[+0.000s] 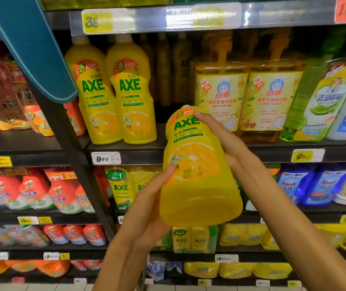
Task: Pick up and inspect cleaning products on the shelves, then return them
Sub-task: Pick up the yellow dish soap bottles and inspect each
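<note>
Both hands grip a yellow AXE bottle (197,169) in front of the shelves, tilted with its base toward the camera. The left hand (147,198) supports its lower left side; the right hand (226,139) wraps the upper right. Two matching AXE bottles (115,91) stand on the shelf (126,147) far left.

Both arms raised; left hand (147,198), right hand (226,139) apparently gripping.
</note>
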